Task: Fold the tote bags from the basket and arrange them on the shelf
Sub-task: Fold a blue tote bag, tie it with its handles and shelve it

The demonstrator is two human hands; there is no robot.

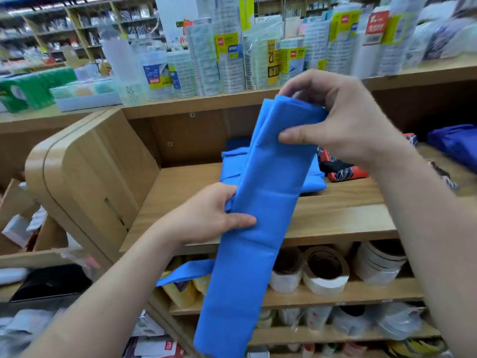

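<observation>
Held tote bag (265, 202) partly hides folded blue bags (233, 164); top-shelf packages (232, 55) blurred.

A yellow-and-black pack label (273, 62) reads "12" (turned sideways); the other labels are too blurred.

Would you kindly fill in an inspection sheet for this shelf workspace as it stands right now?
Surface: wooden shelf, front part bare.
Job's things: blue tote bag folded into a long strip, held in the air in front of the shelf, a strap hanging at its lower left; folded blue bags lie on the shelf behind it.
Clutter: patterned red-and-black fabric beside the folded blue bags.
Grippers (hands): left hand grips the strip's middle; right hand pinches its top end.
Cables: nothing seen.
Surroundings: tape rolls on the shelf below; packaged goods standing above.
</observation>
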